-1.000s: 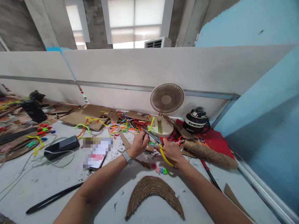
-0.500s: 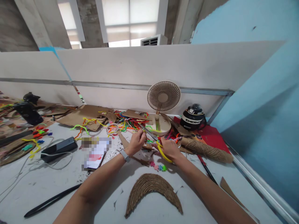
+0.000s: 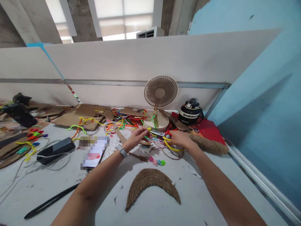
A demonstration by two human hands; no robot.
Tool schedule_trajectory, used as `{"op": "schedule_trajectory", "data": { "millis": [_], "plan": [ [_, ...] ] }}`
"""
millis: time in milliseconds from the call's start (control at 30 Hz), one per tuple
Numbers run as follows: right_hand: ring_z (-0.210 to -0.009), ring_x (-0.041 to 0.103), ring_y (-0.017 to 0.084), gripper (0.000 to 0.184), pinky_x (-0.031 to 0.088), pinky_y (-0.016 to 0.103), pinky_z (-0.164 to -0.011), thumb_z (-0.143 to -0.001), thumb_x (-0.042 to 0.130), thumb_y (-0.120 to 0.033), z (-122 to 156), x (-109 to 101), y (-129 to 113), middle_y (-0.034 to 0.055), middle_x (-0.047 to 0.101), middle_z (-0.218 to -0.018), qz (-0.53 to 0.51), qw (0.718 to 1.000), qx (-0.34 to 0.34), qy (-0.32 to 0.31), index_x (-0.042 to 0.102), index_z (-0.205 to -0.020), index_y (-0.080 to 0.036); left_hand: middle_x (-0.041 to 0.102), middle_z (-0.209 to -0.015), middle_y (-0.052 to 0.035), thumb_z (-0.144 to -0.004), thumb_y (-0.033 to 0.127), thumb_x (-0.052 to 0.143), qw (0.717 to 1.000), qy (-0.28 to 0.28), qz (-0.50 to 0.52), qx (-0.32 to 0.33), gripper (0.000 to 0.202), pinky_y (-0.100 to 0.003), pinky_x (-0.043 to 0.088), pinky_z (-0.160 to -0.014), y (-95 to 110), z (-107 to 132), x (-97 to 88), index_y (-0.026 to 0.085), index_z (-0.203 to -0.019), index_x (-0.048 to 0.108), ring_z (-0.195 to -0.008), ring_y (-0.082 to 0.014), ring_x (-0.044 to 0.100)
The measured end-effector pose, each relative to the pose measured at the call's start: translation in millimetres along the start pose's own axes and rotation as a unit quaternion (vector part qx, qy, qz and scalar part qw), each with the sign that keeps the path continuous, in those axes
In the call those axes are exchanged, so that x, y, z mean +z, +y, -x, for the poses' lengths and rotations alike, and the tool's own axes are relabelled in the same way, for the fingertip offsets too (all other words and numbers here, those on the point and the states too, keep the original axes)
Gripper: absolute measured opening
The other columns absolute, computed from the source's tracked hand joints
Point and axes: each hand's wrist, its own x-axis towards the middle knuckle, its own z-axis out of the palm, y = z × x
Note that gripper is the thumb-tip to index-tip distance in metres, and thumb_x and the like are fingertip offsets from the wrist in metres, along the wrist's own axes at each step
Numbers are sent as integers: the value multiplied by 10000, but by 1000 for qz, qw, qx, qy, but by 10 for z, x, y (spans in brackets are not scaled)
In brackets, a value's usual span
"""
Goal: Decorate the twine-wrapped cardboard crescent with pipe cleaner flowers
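Observation:
My left hand (image 3: 135, 138) is closed in a pinch on a small yellow pipe cleaner piece (image 3: 149, 128). In my right hand (image 3: 180, 138) is a pair of scissors (image 3: 158, 133), its yellow handle loop hanging below the fingers. The blades point left, their tips close to the yellow piece; whether they touch it I cannot tell. Below the hands lies a row of small pink, blue and green pipe cleaner shapes (image 3: 155, 162). Nearer to me is a brown crescent (image 3: 152, 179) covered in rows of twine.
A small fan (image 3: 161, 91) stands behind the hands among tangled pipe cleaners and cardboard (image 3: 76, 115). On the right are a black jar (image 3: 190, 113) and a twine roll (image 3: 209, 145). A phone (image 3: 96, 153), a black power bank (image 3: 56, 150) and cables lie left.
My right hand has moved right, away from my left hand, and the scissors have swung from slanting upward to nearly level. My view has shifted slightly. The crescent stays put.

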Motion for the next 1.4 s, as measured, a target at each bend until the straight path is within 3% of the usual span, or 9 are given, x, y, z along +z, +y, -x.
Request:
{"op": "schedule_trajectory", "data": {
  "millis": [133, 200, 267, 367, 433, 533, 1000, 1200, 1400],
  "plan": [
    [-890, 617, 258, 305, 387, 280, -669, -755, 618, -414, 26, -67, 1, 138, 674, -1002, -27, 999, -39, 13, 659, -921, -161, 630, -775, -26, -747, 543, 661, 999, -23, 21, -37, 449, -210, 488, -583, -2, 11, 4, 127, -903, 594, -659, -105, 596],
    [-837, 595, 204, 351, 364, 264, -659, -908, 391, -425, 56, -93, -92, 108, 664, -948, -59, 996, -48, 52, 630, -879, -170, 628, -757, -18, -732, 536, 680, 997, -41, 29, -55, 444, -199, 472, -562, 7, 23, 27, 125, -868, 584, -630, -95, 592],
    [-676, 544, 159, 479, 340, 256, -609, -962, 249, -439, 101, -95, -238, 59, 618, -721, -204, 966, -104, 117, 572, -735, -168, 624, -742, -13, -736, 539, 678, 995, -60, 36, -67, 439, -193, 459, -551, 34, 41, 64, 129, -839, 562, -621, -92, 593],
    [-553, 451, 122, 442, 327, 243, -556, -956, 270, -470, 182, -60, -465, -12, 500, -589, -376, 901, -193, 96, 477, -686, -187, 604, -723, 8, -760, 532, 662, 993, -85, 53, -60, 421, -186, 438, -542, 93, 72, 121, 143, -855, 529, -600, -80, 580],
    [-538, 418, 111, 402, 319, 238, -540, -944, 319, -469, 224, -36, -562, -29, 467, -584, -433, 871, -217, 88, 447, -683, -193, 595, -713, 15, -777, 525, 650, 992, -101, 57, -53, 410, -184, 426, -536, 129, 87, 148, 148, -866, 517, -583, -73, 567],
    [-534, 388, 103, 382, 304, 236, -529, -935, 362, -465, 250, -14, -606, -39, 441, -581, -470, 848, -227, 88, 429, -673, -196, 590, -688, 19, -798, 514, 634, 991, -110, 51, -48, 392, -186, 409, -525, 162, 97, 164, 150, -858, 504, -554, -67, 544],
    [-536, 310, 97, 388, 263, 239, -497, -863, 470, -531, 227, 98, -669, -57, 352, -588, -547, 798, -235, 93, 424, -662, -201, 580, -678, 17, -804, 487, 643, 986, -142, 67, -48, 369, -185, 388, -518, 175, 103, 132, 148, -855, 505, -552, -65, 526],
    [-514, 354, 113, 385, 287, 255, -489, -897, 388, -526, 253, 45, -635, -36, 404, -584, -608, 769, -196, 26, 424, -687, -205, 580, -680, 17, -821, 490, 621, 987, -142, 61, -37, 363, -190, 389, -527, 182, 98, 85, 151, -865, 498, -555, -66, 524],
    [-527, 345, 113, 263, 287, 249, -496, -875, 411, -409, 287, -37, -580, -44, 394, -585, -571, 789, -227, -3, 415, -707, -205, 561, -659, 21, -841, 510, 581, 985, -170, 14, -19, 373, -214, 407, -541, 248, 99, 62, 147, -886, 503, -551, -76, 509]
  ]
}}
